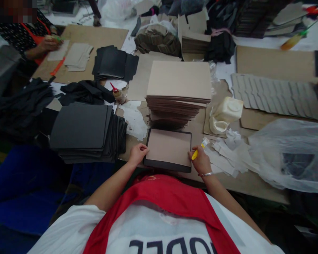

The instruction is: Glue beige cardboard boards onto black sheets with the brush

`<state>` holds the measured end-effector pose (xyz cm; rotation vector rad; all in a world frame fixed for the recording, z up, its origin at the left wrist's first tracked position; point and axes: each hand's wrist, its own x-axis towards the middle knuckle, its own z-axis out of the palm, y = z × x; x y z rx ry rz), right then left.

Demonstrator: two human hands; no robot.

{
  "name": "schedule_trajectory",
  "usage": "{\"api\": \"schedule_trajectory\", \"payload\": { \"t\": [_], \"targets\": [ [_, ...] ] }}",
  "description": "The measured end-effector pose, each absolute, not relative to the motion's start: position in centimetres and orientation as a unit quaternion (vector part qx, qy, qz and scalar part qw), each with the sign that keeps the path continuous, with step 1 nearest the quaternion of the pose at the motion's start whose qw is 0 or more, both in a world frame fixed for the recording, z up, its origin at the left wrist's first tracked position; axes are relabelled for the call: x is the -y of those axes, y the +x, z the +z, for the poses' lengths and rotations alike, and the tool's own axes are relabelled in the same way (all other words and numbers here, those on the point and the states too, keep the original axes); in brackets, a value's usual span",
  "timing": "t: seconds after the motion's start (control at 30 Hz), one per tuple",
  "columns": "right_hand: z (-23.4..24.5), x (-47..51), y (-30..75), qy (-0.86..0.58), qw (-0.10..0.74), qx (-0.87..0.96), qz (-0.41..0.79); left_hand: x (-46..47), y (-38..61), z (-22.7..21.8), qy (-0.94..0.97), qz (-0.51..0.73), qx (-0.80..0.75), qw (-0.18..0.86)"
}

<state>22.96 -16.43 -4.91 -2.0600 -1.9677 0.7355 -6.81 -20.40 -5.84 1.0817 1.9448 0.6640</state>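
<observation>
Directly before me lies a beige board (170, 146) on a slightly larger black sheet (166, 165), whose dark border shows around it. My left hand (138, 153) pinches the left edge of these two pieces, fingers closed. At the right edge my right hand (201, 160) is closed round a small brush (195, 154) with a yellow handle and pale bristles pointing up and away; its fingertips touch the board's side. Just beyond stands a tall stack of beige boards (178, 79). To the left is a pile of black sheets (79, 127).
Right of the boards sits a cut-open white plastic jug (229, 109), with torn paper scraps (225, 155) and a clear plastic bag (294, 151) nearer me. A red-tipped glue bottle (118, 94) stands left. Another person (46, 44) works at the far left.
</observation>
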Motion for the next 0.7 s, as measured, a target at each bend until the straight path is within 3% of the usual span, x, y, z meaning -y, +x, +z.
{"api": "schedule_trajectory", "payload": {
  "t": [0.17,0.3,0.4,0.5,0.7],
  "targets": [
    [-4.5,16.2,22.6,-0.702,0.062,0.670,0.234,20.2,-7.0,-5.0,0.488,0.191,-0.761,0.382],
    [-3.9,16.2,22.6,-0.707,0.033,0.679,0.195,19.8,-7.1,-3.9,0.609,0.114,-0.737,0.268],
    [-4.0,16.3,22.7,-0.689,0.071,0.708,0.138,19.0,-6.8,-3.3,0.730,0.064,-0.655,0.186],
    [-4.8,16.5,22.6,-0.637,0.117,0.756,0.092,17.7,-5.9,-2.9,0.821,-0.004,-0.534,0.199],
    [-6.3,16.7,22.2,-0.553,0.161,0.804,0.146,16.9,-3.1,-2.8,0.836,-0.054,-0.510,0.194]
  ]
}}
